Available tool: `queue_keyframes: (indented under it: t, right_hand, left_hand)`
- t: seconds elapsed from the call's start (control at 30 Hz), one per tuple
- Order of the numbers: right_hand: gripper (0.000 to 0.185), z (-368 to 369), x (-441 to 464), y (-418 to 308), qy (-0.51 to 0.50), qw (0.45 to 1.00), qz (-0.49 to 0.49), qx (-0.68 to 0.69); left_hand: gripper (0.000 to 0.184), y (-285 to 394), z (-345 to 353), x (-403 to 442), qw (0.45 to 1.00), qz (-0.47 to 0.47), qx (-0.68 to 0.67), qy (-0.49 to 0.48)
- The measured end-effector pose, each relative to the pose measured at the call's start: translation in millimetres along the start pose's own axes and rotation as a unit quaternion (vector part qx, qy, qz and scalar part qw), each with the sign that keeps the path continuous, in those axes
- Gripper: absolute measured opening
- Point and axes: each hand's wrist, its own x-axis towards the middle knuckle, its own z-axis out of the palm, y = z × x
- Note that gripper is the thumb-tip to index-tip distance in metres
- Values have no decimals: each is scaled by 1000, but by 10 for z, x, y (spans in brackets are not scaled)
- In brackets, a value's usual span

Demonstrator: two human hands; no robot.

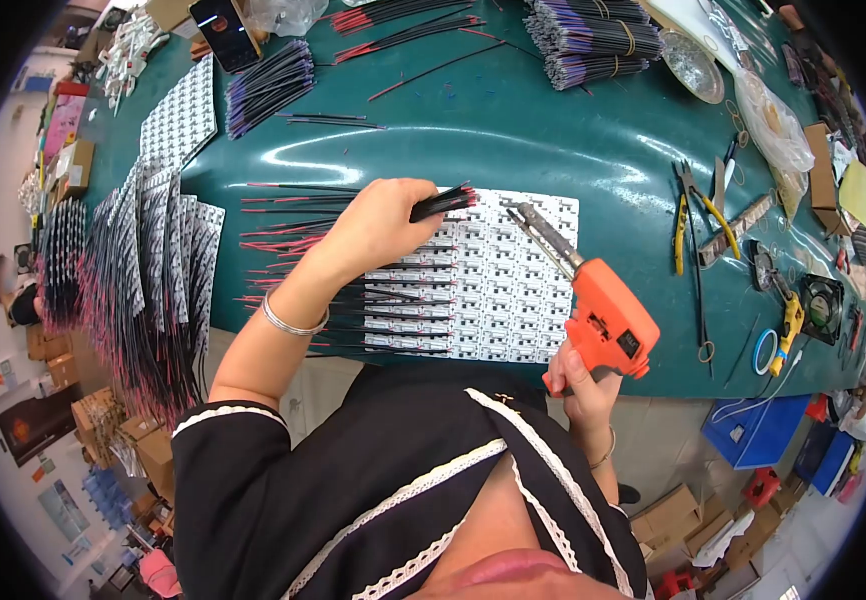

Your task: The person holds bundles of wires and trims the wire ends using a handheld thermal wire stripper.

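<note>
My left hand (385, 222) is closed round a small bundle of black wires (441, 204) with red ends, over the upper part of a white circuit board panel (518, 290). Rows of black and red wires (283, 240) run leftward from the panel's left half. At the panel's right edge my right hand (589, 385) grips the handle of an orange soldering gun (613, 318). The gun's metal tip points up and left, above the panel's upper right part. Whether the tip touches the board I cannot tell.
Wired panels (143, 250) are stacked at the left. Purple-ended wire bundles (271, 88) (593, 45) and a phone (225, 32) lie at the back. Yellow-handled pliers (691, 215), a plastic bag (775, 125), a yellow tool (788, 335) and a fan (821, 305) are at the right.
</note>
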Motion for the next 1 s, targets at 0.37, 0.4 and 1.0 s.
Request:
queue_keyframes:
  t: [0.37,0.4,1.0]
  right_hand:
    - [27,66,-82,166,-5,998,64,-12]
    - [29,79,-76,175,-3,997,70,-16]
    - [21,101,7,213,-10,996,77,-46]
  left_hand:
    - [18,-147,223,-90,997,-55,-32,32]
    - [18,-149,222,-91,997,-57,-35,32]
    - [16,-124,307,-79,997,-40,44,53]
